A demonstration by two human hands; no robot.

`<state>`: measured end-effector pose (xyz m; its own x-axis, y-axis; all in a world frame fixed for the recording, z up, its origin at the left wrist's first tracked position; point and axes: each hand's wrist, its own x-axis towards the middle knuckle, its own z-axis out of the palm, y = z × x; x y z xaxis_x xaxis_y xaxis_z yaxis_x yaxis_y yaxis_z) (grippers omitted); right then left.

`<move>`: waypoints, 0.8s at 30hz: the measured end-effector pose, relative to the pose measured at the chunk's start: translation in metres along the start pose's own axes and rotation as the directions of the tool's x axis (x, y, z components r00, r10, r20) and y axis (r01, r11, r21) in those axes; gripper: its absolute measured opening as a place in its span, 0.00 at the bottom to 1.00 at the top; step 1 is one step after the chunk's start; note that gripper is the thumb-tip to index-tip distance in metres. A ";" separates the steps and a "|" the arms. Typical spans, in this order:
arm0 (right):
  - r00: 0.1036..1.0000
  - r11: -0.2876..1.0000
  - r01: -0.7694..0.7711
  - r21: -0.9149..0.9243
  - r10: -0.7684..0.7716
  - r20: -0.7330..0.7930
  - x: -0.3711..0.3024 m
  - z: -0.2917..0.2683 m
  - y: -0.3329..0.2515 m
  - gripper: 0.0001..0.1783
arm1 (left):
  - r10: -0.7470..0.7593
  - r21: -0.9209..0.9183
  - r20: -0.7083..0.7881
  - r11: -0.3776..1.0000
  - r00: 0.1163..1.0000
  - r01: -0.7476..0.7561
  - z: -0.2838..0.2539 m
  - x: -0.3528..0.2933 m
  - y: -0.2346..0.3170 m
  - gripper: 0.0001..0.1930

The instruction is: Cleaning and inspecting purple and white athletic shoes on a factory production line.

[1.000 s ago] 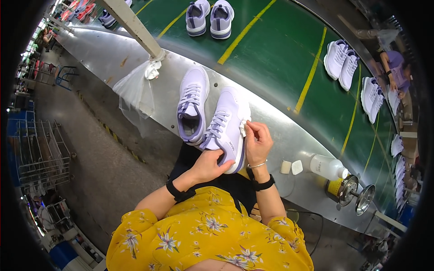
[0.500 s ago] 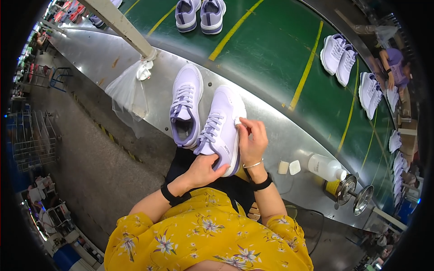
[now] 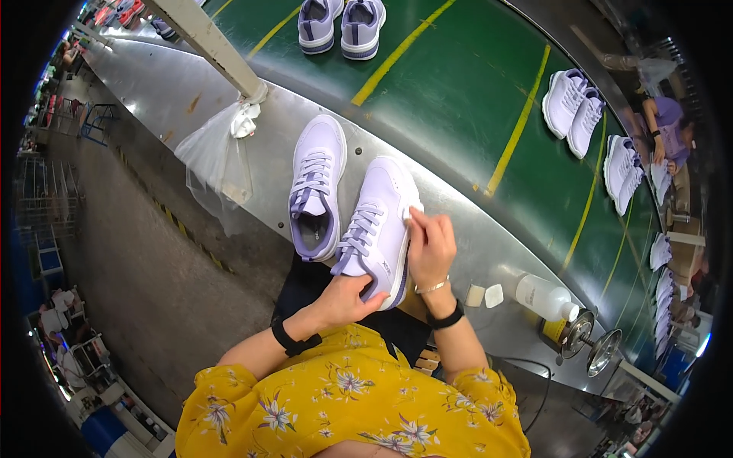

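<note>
A lavender sneaker (image 3: pixel 378 200) lies tilted at the bench edge in front of me. My left hand (image 3: pixel 342 300) grips it at the heel opening, thumb outside and fingers partly hidden in the collar. My right hand (image 3: pixel 432 248) is closed in a pinch on a small white pad (image 3: pixel 409 214), pressed against the right side of the sneaker near the sole. Its matching sneaker (image 3: pixel 318 183) rests on the bench just to the left, toe pointing away, touched by neither hand.
Beyond the metal bench (image 3: pixel 458 221) runs a green conveyor belt (image 3: pixel 450 99) carrying several pairs of sneakers. Right of my hand are two small pale blocks (image 3: pixel 494 295), a white bottle (image 3: pixel 544 298) and a metal dispenser (image 3: pixel 578 334). A plastic bag (image 3: pixel 217 149) hangs from a post (image 3: pixel 210 46).
The whole view has shifted slightly, so bench and sneakers appear a little lower. Both hands keep their grips; the right hand with the pad stays at nearly the same spot on the sneaker's side.
</note>
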<state>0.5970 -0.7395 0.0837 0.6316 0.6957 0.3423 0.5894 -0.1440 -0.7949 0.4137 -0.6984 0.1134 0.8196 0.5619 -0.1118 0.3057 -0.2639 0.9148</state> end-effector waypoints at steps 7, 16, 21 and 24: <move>0.993 0.996 0.086 -0.014 -0.086 -0.079 0.050 0.021 0.004 0.05 | -0.047 0.053 0.070 0.998 0.996 0.044 -0.003 0.004 0.005 0.16; 1.000 0.999 -0.015 -0.045 0.015 -0.002 0.016 0.000 0.002 0.04 | -0.035 -0.002 0.027 0.999 0.999 0.035 0.002 0.001 -0.003 0.16; 0.999 1.000 -0.017 0.018 0.018 -0.032 0.033 0.010 0.005 0.06 | -0.146 0.053 0.156 0.989 0.977 0.139 -0.004 0.004 0.005 0.16; 0.999 0.999 -0.044 0.020 0.044 0.025 0.074 0.031 0.013 0.06 | -0.175 0.060 0.173 0.984 0.969 0.167 -0.001 0.006 0.002 0.15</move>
<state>0.6360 -0.6685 0.0827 0.6438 0.7062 0.2945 0.5507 -0.1604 -0.8192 0.4192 -0.6951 0.1149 0.8245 0.4556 -0.3356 0.4670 -0.2130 0.8582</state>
